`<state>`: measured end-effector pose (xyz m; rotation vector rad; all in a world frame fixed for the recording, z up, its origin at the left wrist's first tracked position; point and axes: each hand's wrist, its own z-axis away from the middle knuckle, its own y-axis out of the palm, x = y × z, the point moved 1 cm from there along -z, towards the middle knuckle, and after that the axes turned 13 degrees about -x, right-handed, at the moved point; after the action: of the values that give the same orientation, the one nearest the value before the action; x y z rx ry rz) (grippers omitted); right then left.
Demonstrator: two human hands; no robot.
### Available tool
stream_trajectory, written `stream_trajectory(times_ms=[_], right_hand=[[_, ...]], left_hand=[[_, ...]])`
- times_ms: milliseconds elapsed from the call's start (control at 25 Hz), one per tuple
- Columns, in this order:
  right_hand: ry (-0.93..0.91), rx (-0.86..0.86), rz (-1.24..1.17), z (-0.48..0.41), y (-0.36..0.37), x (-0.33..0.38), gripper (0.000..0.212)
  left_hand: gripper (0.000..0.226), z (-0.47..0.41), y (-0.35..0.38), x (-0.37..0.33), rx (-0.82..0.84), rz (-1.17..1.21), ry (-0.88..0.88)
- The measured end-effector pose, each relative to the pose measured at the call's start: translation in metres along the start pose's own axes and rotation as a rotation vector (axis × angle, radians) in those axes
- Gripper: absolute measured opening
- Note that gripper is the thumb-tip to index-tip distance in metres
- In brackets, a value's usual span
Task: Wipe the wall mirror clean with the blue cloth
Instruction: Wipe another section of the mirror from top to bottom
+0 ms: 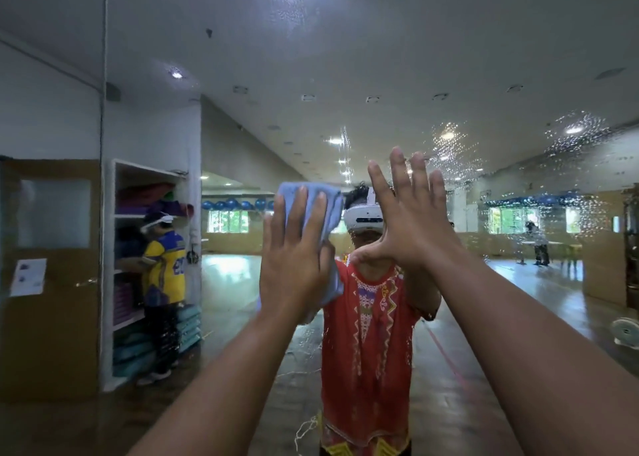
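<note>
The wall mirror (449, 58) fills the view and reflects a large hall. Water droplets speckle it at the upper right and top centre. My left hand (294, 258) is flat, fingers straight, and presses the folded blue cloth (325, 203) against the glass at centre. My right hand (408, 220) is raised beside it, fingers spread straight, thumb out, palm toward the mirror; I cannot tell whether it touches the glass. My own reflection in a red shirt stands behind both hands.
A vertical seam in the mirror (103, 144) runs at the left. Left of it is a brown door with a paper sheet (28, 277). Reflected are shelves of mats (135, 282), a person in a yellow and blue shirt (164, 272), and a white fan (626, 331).
</note>
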<state>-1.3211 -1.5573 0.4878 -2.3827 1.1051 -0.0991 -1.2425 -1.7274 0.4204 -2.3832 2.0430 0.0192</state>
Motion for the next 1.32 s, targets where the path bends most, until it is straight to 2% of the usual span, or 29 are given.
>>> stream_trajectory(times_ms=[80,160,280,360,520,640,880,1120,1320], right_hand=[[0.007,-0.004,-0.001,0.001,0.001,0.0,0.149],[0.007,0.005,-0.001,0.0,0.0,0.001,0.146],[0.007,-0.006,-0.006,-0.001,0.0,0.001,0.145],[0.008,-0.01,0.001,0.0,0.0,0.001,0.145],[0.003,-0.021,0.003,0.0,-0.001,0.002,0.146],[0.001,-0.013,-0.048,0.0,-0.007,-0.001,0.143],[0.037,-0.126,-0.107,0.004,-0.027,-0.022,0.134],[0.005,-0.013,0.109,0.011,-0.052,-0.086,0.139],[0.028,0.029,0.116,0.02,-0.051,-0.118,0.144]], left_hand=[[0.066,0.004,-0.001,0.016,0.06,0.027,0.099],[0.065,-0.04,0.004,0.026,0.042,-0.001,0.169],[0.064,-0.119,0.011,0.004,-0.02,-0.021,0.028],[0.064,-0.135,0.017,-0.015,-0.065,-0.03,-0.091],[0.072,-0.128,0.019,-0.017,-0.103,-0.05,-0.059],[0.067,-0.129,0.019,-0.017,-0.116,-0.045,-0.055],[0.067,-0.128,0.02,-0.02,-0.116,-0.042,-0.071],[0.066,-0.127,0.022,-0.021,-0.131,-0.056,-0.102],[0.066,-0.125,0.024,-0.027,-0.154,-0.055,-0.149]])
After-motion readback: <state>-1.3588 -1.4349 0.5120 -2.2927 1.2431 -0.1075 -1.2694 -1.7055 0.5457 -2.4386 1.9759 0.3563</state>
